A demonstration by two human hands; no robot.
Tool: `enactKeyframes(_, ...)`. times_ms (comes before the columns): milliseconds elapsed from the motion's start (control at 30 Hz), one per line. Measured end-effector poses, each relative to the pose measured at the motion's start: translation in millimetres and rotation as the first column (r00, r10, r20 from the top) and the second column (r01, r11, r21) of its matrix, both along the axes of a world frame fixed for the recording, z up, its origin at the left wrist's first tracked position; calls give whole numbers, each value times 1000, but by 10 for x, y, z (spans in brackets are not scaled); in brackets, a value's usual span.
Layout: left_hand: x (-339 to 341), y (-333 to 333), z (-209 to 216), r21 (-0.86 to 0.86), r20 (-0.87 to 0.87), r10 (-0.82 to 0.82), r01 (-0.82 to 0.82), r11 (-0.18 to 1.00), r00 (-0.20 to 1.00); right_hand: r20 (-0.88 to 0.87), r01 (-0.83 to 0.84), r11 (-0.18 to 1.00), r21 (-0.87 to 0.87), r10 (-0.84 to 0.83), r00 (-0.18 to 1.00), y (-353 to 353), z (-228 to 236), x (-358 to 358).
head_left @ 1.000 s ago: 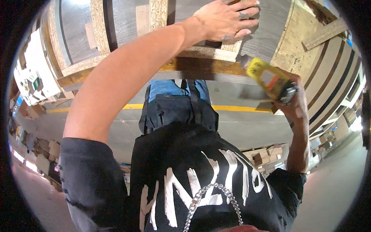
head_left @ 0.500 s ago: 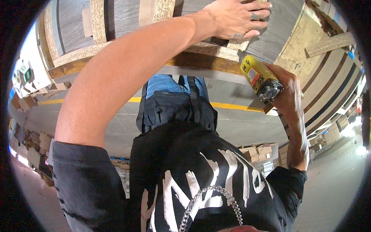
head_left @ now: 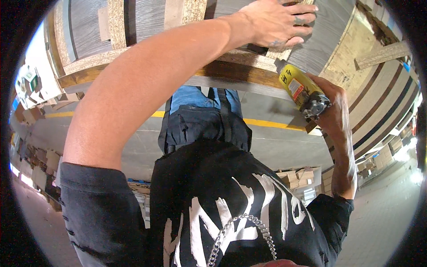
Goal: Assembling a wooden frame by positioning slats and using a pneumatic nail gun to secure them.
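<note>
My left hand point(head_left: 275, 26) lies over a chipboard strip on a grey wood-grain panel point(head_left: 149, 20), its fingers stretched out and slightly spread. My right hand point(head_left: 332, 98) is wrapped round a yellow nail gun point(head_left: 294, 82) with a black end cap. The gun's nose points away from me and meets the near edge of the work, by the end of the strip under my left hand. Whether it touches the wood I cannot tell. A chipboard rail point(head_left: 249, 58) runs along that near edge, and my left forearm crosses over it.
More chipboard strips point(head_left: 116, 26) cross the panel to the left. At the right, a loose wood piece point(head_left: 382, 57) lies above a stack of boards point(head_left: 378, 100) with light and dark edges. Cardboard boxes point(head_left: 298, 178) stand behind me. A yellow line point(head_left: 271, 123) marks the grey floor.
Both hands and the nail gun appear slightly further right in the picture, along with the panel and strips. Their hold and placement against the work look the same.
</note>
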State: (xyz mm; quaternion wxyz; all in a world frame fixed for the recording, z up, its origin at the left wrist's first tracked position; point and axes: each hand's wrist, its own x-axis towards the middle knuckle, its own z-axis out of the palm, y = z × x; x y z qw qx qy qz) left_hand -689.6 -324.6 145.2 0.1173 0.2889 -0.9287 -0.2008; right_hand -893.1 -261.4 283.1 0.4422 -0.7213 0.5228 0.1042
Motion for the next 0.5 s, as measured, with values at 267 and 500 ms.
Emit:
enactKeyframes(267, 38, -10, -10, -25, -9, 16, -17, 1000, 1000, -40, 7, 1000, 26, -6, 999, -59, 44, 88)
enactKeyframes(500, -7, -13, -45, -47, -22, 30, -31, 998, 999, -74, -6, 1000, 0, 6, 997, -67, 83, 125)
